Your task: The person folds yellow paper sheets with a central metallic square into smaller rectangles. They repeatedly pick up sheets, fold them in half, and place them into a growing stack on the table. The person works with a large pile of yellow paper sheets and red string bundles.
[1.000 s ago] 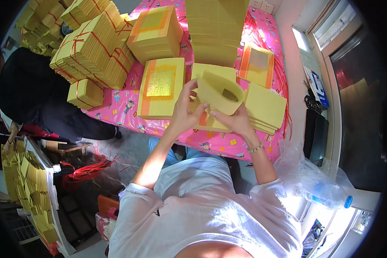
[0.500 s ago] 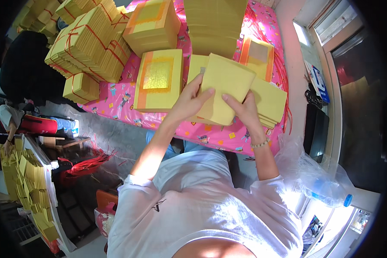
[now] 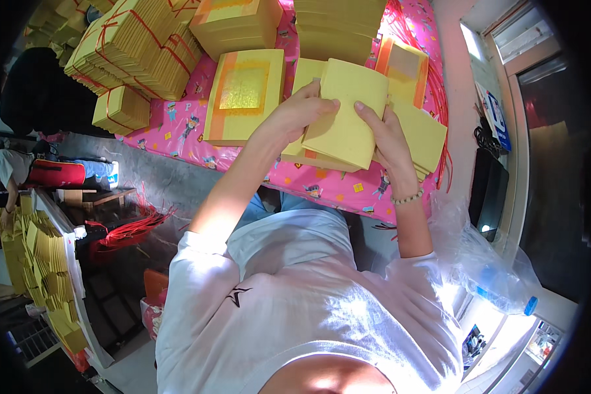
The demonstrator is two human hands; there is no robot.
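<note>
A sheaf of yellow paper [image 3: 345, 121] is held up over the front of the table, slightly bowed. My left hand [image 3: 302, 113] is closed on its left edge, thumb on the face and fingers behind. On the other edge, my right hand [image 3: 391, 136] grips it the same way, its thumb near the upper middle. Partly covered by the sheaf is another yellow paper stack [image 3: 306, 71]. To its right lies a slightly fanned pile of yellow paper [image 3: 421, 139]. A stack with a gold foil square and orange bands [image 3: 243, 92] sits to the left.
Pink patterned cloth [image 3: 197, 150] covers the table. Red-tied yellow bundles [image 3: 128, 56] are piled at the far left, and a tall paper stack [image 3: 338, 29] stands behind. Red strings [image 3: 433, 85] trail along the right edge. A plastic bottle [image 3: 505, 292] lies right; another person [image 3: 13, 167] is far left.
The sheaf has turned more upright and now bows between my hands, which still grip its two sides. My view has shifted, so the table sits higher in the picture.
</note>
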